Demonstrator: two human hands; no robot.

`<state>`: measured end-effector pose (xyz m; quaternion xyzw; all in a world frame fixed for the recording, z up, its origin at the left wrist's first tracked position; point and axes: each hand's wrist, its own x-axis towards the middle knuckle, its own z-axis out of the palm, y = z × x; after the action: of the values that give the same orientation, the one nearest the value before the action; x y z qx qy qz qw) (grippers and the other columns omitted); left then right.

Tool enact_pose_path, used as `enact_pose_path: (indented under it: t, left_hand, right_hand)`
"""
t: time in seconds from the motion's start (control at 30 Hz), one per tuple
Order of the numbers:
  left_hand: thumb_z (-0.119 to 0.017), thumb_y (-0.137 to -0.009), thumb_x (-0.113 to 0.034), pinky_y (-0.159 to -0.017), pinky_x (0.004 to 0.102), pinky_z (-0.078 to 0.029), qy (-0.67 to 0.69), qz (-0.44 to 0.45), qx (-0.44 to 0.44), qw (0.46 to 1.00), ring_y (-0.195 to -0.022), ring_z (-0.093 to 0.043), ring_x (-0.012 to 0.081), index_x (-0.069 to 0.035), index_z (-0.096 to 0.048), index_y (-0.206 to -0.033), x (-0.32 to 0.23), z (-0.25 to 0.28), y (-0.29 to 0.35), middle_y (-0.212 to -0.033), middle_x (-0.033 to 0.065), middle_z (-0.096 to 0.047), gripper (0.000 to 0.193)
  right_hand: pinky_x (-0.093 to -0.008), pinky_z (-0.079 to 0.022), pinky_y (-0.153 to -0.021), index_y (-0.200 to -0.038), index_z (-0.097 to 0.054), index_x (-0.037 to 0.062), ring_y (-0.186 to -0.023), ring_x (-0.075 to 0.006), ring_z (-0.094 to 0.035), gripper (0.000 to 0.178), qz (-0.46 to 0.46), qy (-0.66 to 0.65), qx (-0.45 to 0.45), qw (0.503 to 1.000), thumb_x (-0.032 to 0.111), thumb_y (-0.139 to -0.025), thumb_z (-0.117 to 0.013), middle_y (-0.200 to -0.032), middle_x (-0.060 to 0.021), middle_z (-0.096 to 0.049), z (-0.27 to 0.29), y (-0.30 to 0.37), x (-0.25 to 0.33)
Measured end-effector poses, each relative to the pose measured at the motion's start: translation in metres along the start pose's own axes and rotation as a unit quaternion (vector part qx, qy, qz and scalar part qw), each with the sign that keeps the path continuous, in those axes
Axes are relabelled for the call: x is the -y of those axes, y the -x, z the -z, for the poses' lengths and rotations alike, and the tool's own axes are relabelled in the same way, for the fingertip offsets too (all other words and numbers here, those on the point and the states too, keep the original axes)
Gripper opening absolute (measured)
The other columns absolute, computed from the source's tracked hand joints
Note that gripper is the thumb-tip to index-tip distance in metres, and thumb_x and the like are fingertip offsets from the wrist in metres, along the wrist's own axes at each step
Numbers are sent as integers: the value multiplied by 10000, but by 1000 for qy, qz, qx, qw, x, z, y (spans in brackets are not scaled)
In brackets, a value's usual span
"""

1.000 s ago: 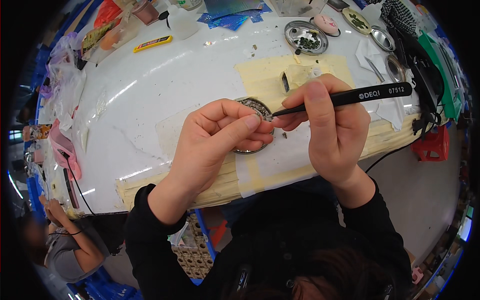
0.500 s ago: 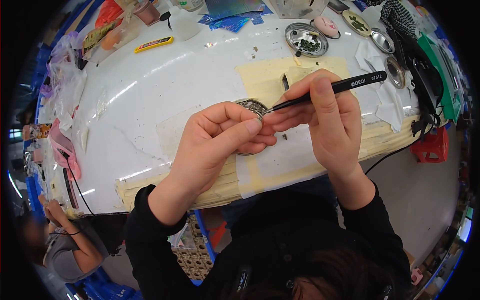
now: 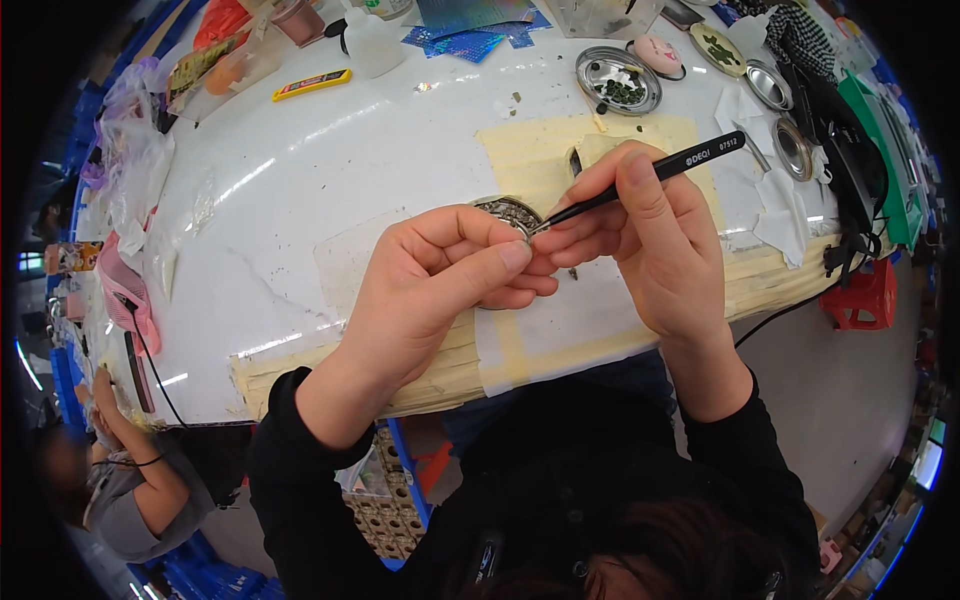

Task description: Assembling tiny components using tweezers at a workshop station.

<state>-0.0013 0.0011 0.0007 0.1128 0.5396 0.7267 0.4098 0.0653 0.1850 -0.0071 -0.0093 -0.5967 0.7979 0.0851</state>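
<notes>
On blk tweezers, wht lettering

Passage lies over the white tabletop leftward; the left fingers apparently block most of the round dish.

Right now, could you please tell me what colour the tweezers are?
The tweezers are mostly black, best seen in the head view.

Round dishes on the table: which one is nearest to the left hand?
The round dish of greyish bits, partly hidden behind the left hand; the others, including the silver dish of green pieces, lie farther off.
</notes>
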Motion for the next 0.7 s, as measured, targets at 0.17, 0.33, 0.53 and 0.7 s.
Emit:
enact_pose_path:
  t: [0.17,0.33,0.53,0.7]
  left_hand:
    - [-605,-925,-138,-710,245,-554,0,0,-4,1000,-844,-703,223,-14,-604,-934,1,-1,0,-908,160,-696,125]
    - [-609,-925,-141,-703,247,-551,-3,-3,-4,1000,-845,-703,228,-20,-603,-937,1,0,0,-907,155,-697,122]
    - [-612,-923,-142,-699,243,-550,-3,0,-6,1000,-847,-703,228,-22,-602,-936,1,0,0,-898,149,-696,122]
    - [-613,-922,-144,-702,242,-551,7,5,-6,1000,-849,-703,227,-19,-601,-936,0,0,0,-897,145,-694,126]
  right_hand:
    - [-270,-602,-652,-963,-538,-13,-774,-210,-712,451,-32,-33,5,999,372,-1045,-320,-804,-126,-656,2,0,0]
    - [-270,-601,-655,-967,-537,-9,-783,-206,-711,451,-35,-31,3,999,379,-1044,-320,-815,-120,-652,2,0,-1]
    - [-273,-602,-660,-965,-537,-8,-793,-206,-711,454,-30,-33,6,999,384,-1042,-321,-828,-114,-647,2,1,-3]
    - [-284,-600,-693,-981,-557,-29,-800,-216,-711,443,-22,-61,14,998,372,-1033,-375,-844,-154,-665,4,1,-4]
